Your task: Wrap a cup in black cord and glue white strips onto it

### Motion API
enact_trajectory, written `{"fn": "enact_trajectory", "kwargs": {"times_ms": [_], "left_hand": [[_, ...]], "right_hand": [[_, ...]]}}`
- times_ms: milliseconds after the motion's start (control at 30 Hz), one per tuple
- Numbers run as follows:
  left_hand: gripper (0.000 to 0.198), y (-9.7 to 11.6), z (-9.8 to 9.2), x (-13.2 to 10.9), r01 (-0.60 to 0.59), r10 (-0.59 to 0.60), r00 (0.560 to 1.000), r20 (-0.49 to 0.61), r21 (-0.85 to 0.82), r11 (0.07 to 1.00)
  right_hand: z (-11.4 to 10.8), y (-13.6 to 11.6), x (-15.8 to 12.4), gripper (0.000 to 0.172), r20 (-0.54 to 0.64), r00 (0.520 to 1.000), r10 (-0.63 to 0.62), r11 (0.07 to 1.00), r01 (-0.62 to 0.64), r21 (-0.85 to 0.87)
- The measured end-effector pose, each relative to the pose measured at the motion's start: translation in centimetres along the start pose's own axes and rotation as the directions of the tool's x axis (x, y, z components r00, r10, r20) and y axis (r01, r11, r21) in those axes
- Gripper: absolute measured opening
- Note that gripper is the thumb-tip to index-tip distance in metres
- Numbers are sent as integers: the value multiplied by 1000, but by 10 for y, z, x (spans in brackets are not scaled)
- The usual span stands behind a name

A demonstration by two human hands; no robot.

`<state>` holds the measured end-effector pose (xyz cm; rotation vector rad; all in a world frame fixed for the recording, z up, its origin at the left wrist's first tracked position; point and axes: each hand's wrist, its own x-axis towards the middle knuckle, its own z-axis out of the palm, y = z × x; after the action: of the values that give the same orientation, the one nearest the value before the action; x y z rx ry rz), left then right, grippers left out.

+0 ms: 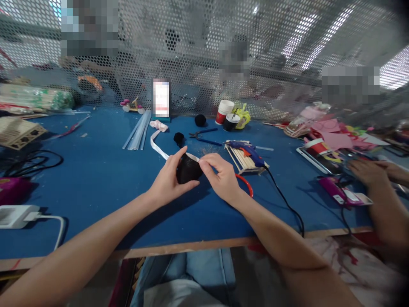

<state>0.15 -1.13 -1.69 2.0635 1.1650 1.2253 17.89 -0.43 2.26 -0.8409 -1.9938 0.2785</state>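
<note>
My left hand [169, 177] is wrapped round a small black cup-shaped piece [188, 169], thumb below and fingers at its far side. It is held tilted a little above the table, with a pale edge showing at its mouth. My right hand [220, 172] pinches the right side of that rim between thumb and bent fingers. A white ribbon [157, 147] runs from a loose bundle on the table to behind my left hand; where it ends is hidden. Beyond my hands lie a black pompom-like ball [179, 138] and blue-handled pliers [206, 133].
A blue glue gun [247, 151] rests on a wooden stick rack [239, 158], its black cord trailing right. A red ring [246, 184] lies beside my right wrist. Glue sticks [137, 132], a phone [161, 99] and paper cups [224, 111] stand farther back. Another person's hands [367, 170] are at right.
</note>
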Motion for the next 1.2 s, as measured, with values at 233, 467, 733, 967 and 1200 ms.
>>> {"fn": "enact_trajectory", "kwargs": {"times_ms": [233,467,733,967,1200], "left_hand": [[93,1,1,1,-13,13,1000,0,19,1000],[92,3,1,-1,-18,18,1000,5,26,1000],[62,7,-15,8,28,-27,1000,10,-108,994],[25,7,-21,15,128,-123,992,40,-452,883],[19,17,-20,14,118,-151,988,-13,-559,820]], "right_hand": [[0,-2,1,20,15,994,111,990,-112,82],[1,-3,0,22,52,981,187,976,-192,107],[-9,11,6,27,109,953,282,920,-300,253],[-17,22,7,28,271,915,300,728,-403,554],[-19,17,9,32,289,877,383,639,-478,602]]}}
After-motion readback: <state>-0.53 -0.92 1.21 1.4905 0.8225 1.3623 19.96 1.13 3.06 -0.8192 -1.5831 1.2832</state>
